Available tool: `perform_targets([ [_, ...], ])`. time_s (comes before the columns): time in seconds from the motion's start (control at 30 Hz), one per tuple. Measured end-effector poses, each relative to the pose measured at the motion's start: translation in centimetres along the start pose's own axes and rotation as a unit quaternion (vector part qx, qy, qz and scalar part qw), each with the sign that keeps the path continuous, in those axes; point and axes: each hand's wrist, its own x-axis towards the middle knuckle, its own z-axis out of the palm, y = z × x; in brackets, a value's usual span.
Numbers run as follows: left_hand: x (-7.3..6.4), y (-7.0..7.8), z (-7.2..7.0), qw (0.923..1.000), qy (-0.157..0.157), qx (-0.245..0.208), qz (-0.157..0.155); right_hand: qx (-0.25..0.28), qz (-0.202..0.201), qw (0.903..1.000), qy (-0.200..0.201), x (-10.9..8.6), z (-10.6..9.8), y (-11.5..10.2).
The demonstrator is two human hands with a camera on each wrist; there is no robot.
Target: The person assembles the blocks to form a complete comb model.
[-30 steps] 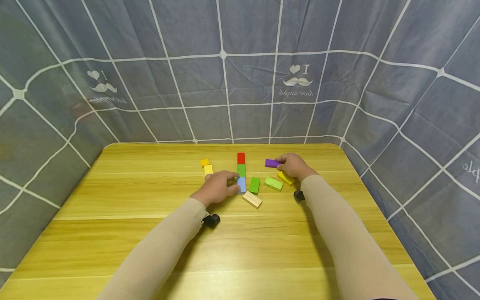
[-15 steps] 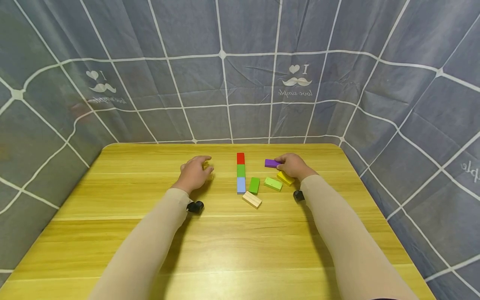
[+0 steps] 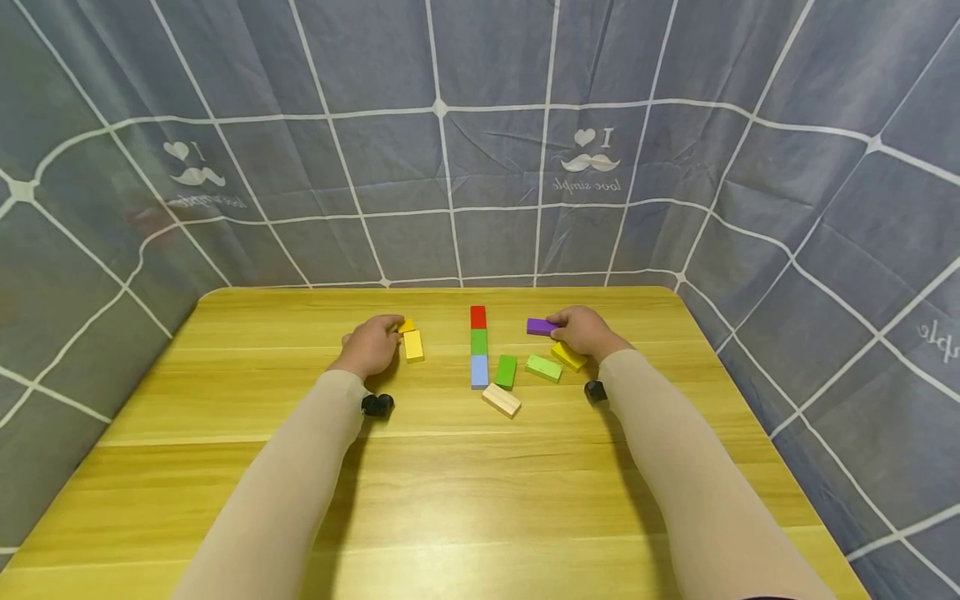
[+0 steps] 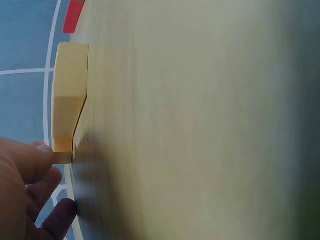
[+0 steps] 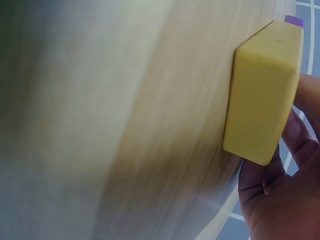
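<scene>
My left hand [image 3: 369,345] pinches a small orange-yellow block [image 3: 407,326] at the back left of the table, thumb and finger at its end in the left wrist view. A pale yellow block [image 4: 70,80] lies right beside it. Over on the right, my right hand [image 3: 587,331] holds the right end of a purple block [image 3: 540,327] between thumb and fingers. Just in front of that hand lies a yellow block [image 3: 568,357], which hides most of the purple one in the right wrist view.
Red [image 3: 477,317], green [image 3: 478,342] and light blue [image 3: 479,372] blocks form a straight line mid-table. To their right lie a darker green block [image 3: 506,372], a lime block [image 3: 543,368] and a plain wood block [image 3: 501,400]. A grey checked curtain [image 3: 495,167] surrounds the table [image 3: 480,500].
My left hand has left the light blue block and moved left and back, past the pale yellow block, to the orange-yellow one. The right hand has stayed at the purple block.
</scene>
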Motion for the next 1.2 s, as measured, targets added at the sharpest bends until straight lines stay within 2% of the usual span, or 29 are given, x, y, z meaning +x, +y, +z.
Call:
perform_targets([
  [0.47,-0.3,0.2,-0.2,0.9995,-0.004,0.026,-0.018,-0.008,-0.007,0.9999,0.005,-0.1,0.1,-0.1],
  [0.9,-0.4,-0.3,-0.3,0.9971,0.055,0.031,-0.043,-0.018,-0.012,0.9997,0.007,0.0,0.1,0.0],
  [1.2,-0.6,-1.1,-0.7,0.9961,0.072,0.011,-0.049,-0.022,-0.010,0.9997,0.006,-0.1,0.0,-0.1],
])
